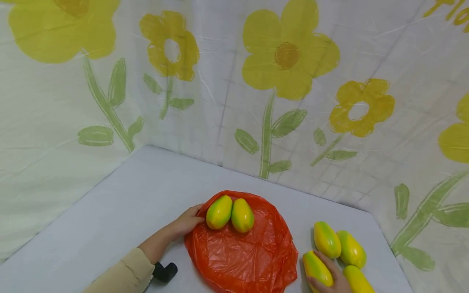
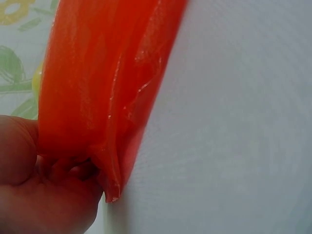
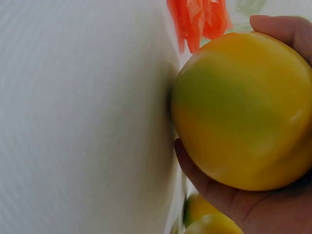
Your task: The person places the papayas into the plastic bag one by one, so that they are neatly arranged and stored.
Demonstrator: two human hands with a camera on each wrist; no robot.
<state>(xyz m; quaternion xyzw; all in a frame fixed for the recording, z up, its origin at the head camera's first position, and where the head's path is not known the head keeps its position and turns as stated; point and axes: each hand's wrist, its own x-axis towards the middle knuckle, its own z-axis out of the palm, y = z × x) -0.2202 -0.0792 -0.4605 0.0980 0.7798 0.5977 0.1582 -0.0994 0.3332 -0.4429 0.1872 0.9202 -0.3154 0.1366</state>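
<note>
Beside three papayas near the table's right edge, my right hand grips another papaya, my left hand the red bag.

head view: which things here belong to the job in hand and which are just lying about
Likely part of the job:
red plastic bag, its edge in the left grip
two yellow-green fruits within its rim
held fruit in the right grip
three similar fruits beside that

Seemingly not:
black object by the left sleeve, unclear what
flowered backdrop
</note>
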